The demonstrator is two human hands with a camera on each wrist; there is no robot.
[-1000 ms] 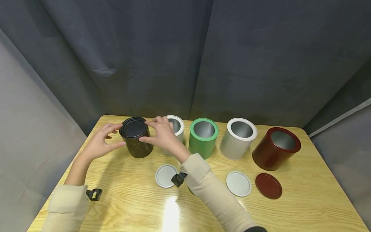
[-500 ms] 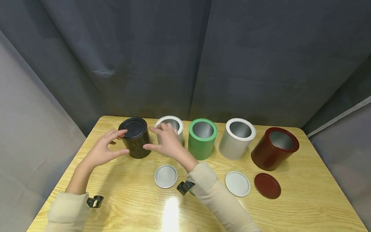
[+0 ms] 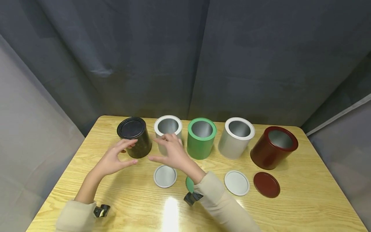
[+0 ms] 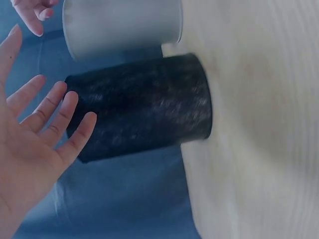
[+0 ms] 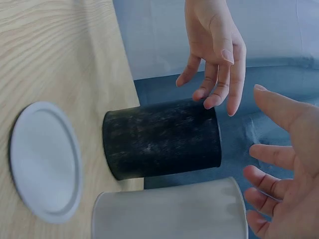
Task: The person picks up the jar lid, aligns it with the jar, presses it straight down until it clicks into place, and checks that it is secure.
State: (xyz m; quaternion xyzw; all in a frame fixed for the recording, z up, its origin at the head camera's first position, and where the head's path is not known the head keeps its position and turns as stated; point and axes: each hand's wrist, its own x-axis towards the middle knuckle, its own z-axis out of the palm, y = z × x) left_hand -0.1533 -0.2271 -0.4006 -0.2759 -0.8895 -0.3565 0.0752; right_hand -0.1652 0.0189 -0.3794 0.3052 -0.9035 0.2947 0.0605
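A black can [image 3: 142,146] with its black lid [image 3: 131,128] seated on top stands at the table's back left. My left hand [image 3: 113,160] hovers in front of it, fingers spread and holding nothing. To its right my right hand [image 3: 173,154] is also spread and empty, overlapping the first white can [image 3: 160,137] in the head view. In the left wrist view the left fingers reach beside the top of the black can [image 4: 144,107]. The right wrist view has the right hand [image 5: 284,174] apart from the black can [image 5: 162,139].
Right of these stand uncovered a green can [image 3: 200,148], another white can [image 3: 232,145] and a dark red can [image 3: 265,154]. In front lie a white lid [image 3: 165,176], a green lid [image 3: 189,184] partly under the right arm, another white lid [image 3: 237,183] and a dark red lid [image 3: 266,185].
Both hands have drawn back from the black can toward the front, the right hand also shifting right. The black can, its lid and the other cans stay in place.
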